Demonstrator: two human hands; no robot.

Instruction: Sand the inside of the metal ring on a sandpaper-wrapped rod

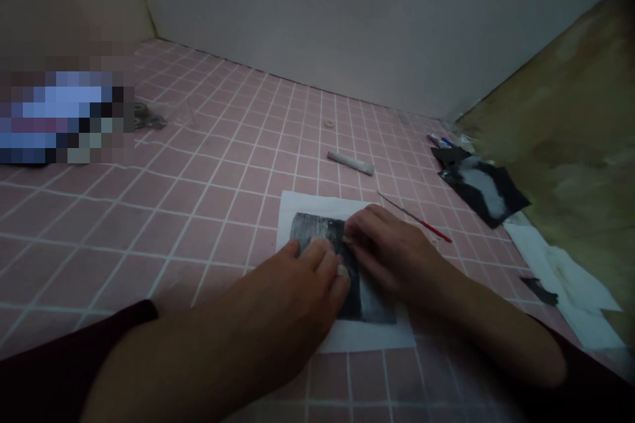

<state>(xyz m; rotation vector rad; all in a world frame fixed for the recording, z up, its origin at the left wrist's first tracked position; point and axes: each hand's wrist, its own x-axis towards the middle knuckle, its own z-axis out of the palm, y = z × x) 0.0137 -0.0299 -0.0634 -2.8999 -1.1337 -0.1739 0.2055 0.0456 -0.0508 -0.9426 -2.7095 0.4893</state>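
Observation:
A sheet of white paper (364, 342) bears a dark grey and black rectangular picture (354, 307), smeared paler at its upper left. My left hand (310, 277) rests on this picture with its fingers bent and close together. A small pale spot shows by its thumb and index finger; what it is I cannot make out. On the picture's upper right, my right hand (384, 244) is closed in a pinch, a tiny pale bit at its fingertips, too small to name. Both hands partly cover the picture.
Beyond the paper lie a grey stick-like piece (351, 163) and a small pale ring (329, 123). A thin red-handled tool (421, 221) is right of my right hand. Black sheets (489, 192) and white tissue (560, 271) lie along the right wall. A blurred-out area (59, 115) is at left.

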